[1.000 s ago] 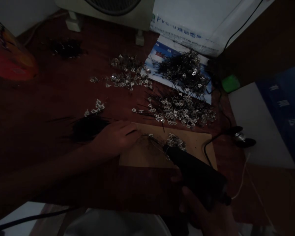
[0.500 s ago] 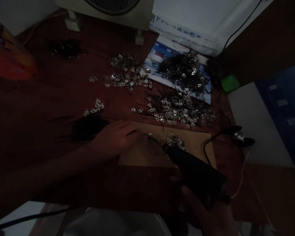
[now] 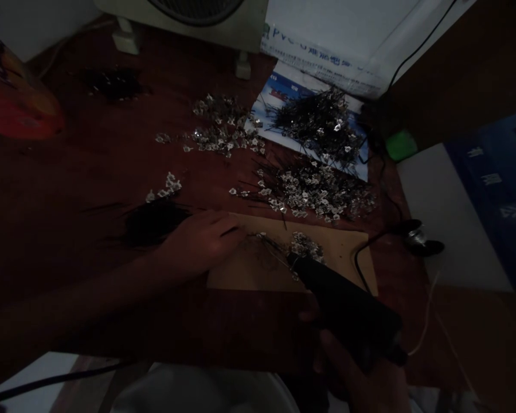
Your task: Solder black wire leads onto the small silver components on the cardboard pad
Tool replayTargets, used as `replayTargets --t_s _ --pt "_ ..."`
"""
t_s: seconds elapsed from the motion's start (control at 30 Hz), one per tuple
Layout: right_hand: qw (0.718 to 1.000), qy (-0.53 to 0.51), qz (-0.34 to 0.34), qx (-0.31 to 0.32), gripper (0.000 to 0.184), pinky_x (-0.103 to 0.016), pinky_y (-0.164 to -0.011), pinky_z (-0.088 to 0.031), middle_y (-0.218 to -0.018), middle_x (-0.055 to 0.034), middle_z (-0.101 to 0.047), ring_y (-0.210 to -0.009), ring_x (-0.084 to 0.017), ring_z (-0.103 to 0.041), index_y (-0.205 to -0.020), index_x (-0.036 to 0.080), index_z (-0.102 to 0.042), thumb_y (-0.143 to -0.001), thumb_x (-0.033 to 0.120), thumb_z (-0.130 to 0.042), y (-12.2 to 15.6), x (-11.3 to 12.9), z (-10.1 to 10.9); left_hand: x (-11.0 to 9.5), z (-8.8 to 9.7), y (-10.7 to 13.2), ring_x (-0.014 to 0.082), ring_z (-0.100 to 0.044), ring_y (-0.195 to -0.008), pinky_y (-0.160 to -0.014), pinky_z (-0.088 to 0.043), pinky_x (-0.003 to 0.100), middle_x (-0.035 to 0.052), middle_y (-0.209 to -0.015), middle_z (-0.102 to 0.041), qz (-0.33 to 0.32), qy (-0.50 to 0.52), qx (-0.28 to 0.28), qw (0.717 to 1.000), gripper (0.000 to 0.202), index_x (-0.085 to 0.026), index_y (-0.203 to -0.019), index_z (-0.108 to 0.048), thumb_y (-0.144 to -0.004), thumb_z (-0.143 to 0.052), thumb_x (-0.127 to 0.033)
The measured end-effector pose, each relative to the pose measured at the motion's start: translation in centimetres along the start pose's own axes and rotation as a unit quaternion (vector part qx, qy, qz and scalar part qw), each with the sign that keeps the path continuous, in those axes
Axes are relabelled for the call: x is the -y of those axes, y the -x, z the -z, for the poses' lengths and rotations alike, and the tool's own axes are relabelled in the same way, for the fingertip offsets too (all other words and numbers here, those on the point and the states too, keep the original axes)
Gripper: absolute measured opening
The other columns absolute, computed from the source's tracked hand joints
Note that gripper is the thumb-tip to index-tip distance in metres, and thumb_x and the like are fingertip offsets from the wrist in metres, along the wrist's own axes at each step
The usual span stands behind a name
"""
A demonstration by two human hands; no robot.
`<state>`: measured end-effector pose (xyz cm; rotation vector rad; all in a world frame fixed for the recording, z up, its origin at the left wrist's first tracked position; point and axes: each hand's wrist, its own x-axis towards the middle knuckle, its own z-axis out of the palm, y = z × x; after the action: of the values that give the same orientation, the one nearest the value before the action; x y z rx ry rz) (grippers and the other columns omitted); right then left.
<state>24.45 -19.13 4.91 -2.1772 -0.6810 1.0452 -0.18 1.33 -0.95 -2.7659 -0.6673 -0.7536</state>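
In dim light, my left hand (image 3: 202, 241) rests on the near left part of a cardboard sheet (image 3: 249, 275), its fingertips pinching a thin black wire (image 3: 230, 232). My right hand (image 3: 365, 373) is shut around the grip of a black hot glue gun (image 3: 348, 310). The gun's nozzle points left and sits at the cardboard, beside a small heap of silver metal pieces with wire stems (image 3: 305, 245). Fine wires (image 3: 264, 252) lie between the heap and my left fingertips. The gun hides part of the cardboard.
Heaps of silver pieces (image 3: 313, 192) and a black wire bundle (image 3: 155, 223) cover the reddish wooden table (image 3: 90, 172). More pieces lie on a printed blue sheet (image 3: 313, 120). A black cable (image 3: 365, 246) crosses the cardboard's right corner. A fan base stands behind.
The whole view has drifted very slightly. My hands and the glue gun hold nearly the same places, with the gun's rear end shifted slightly right.
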Motion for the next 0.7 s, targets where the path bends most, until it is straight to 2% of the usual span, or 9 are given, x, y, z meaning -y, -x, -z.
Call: replayTargets --t_s 0.07,0.27,0.4,0.47,0.57,0.7 --pt "1.0 0.0 0.007 0.008 0.055 -0.019 -0.037 -0.038 -0.055 -0.0034 -0.066 -0.054 -0.018 -0.065 -0.102 0.019 -0.086 -0.079 0.068 -0.082 -0.14 -0.16 -0.14 -0.01 -0.01 0.01 0.0189 -0.069 -0.087 -0.076 -0.053 0.031 0.0051 -0.096 -0.076 0.004 0.0 0.0 1.0 0.015 -0.016 -0.093 -0.073 -0.103 -0.063 -0.012" --pt "1.0 0.011 0.022 0.014 0.055 -0.021 -0.037 -0.036 -0.053 -0.0011 -0.063 -0.045 -0.014 -0.053 -0.103 0.018 -0.086 -0.082 0.068 -0.08 -0.33 -0.09 -0.26 0.03 -0.11 0.23 0.0194 -0.071 -0.092 -0.08 -0.056 0.032 0.0037 -0.099 -0.076 0.007 -0.003 0.017 1.0 0.014 -0.017 -0.097 -0.074 -0.105 -0.062 -0.015" --pt "0.999 0.019 0.03 0.003 0.046 -0.021 -0.046 -0.047 -0.052 -0.0011 -0.065 -0.051 -0.015 -0.062 -0.096 0.019 -0.087 -0.081 0.062 -0.081 -0.29 0.05 -0.38 0.04 -0.19 0.31 0.0192 -0.07 -0.09 -0.077 -0.056 0.032 0.0045 -0.098 -0.076 0.002 0.001 0.013 1.0 0.014 -0.016 -0.099 -0.074 -0.105 -0.061 -0.014" --pt "0.999 0.022 0.028 0.0 0.043 -0.021 -0.048 -0.048 -0.053 -0.002 -0.066 -0.056 -0.018 -0.067 -0.095 0.02 -0.087 -0.082 0.06 -0.08 -0.25 -0.05 -0.4 0.05 -0.19 0.34 0.0193 -0.07 -0.088 -0.076 -0.056 0.032 0.0046 -0.098 -0.076 0.001 0.003 0.009 1.0 0.014 -0.016 -0.099 -0.074 -0.104 -0.061 -0.013" --pt "0.999 0.027 0.02 0.0 0.044 -0.02 -0.042 -0.044 -0.055 -0.0036 -0.068 -0.059 -0.02 -0.07 -0.098 0.019 -0.086 -0.082 0.059 -0.08 -0.23 -0.31 -0.35 0.05 -0.21 0.42 0.0192 -0.071 -0.089 -0.076 -0.056 0.032 0.0039 -0.101 -0.077 0.004 -0.002 0.016 1.0 0.015 -0.017 -0.099 -0.074 -0.104 -0.061 -0.012" --pt "0.999 0.035 0.026 0.005 0.052 -0.023 -0.037 -0.038 -0.053 -0.0025 -0.065 -0.056 -0.021 -0.068 -0.101 0.018 -0.085 -0.083 0.066 -0.079 -0.25 -0.24 -0.28 0.03 -0.32 0.47 0.0192 -0.07 -0.089 -0.076 -0.055 0.032 0.0042 -0.101 -0.077 0.002 -0.004 0.017 1.0 0.016 -0.017 -0.101 -0.075 -0.105 -0.059 -0.013"
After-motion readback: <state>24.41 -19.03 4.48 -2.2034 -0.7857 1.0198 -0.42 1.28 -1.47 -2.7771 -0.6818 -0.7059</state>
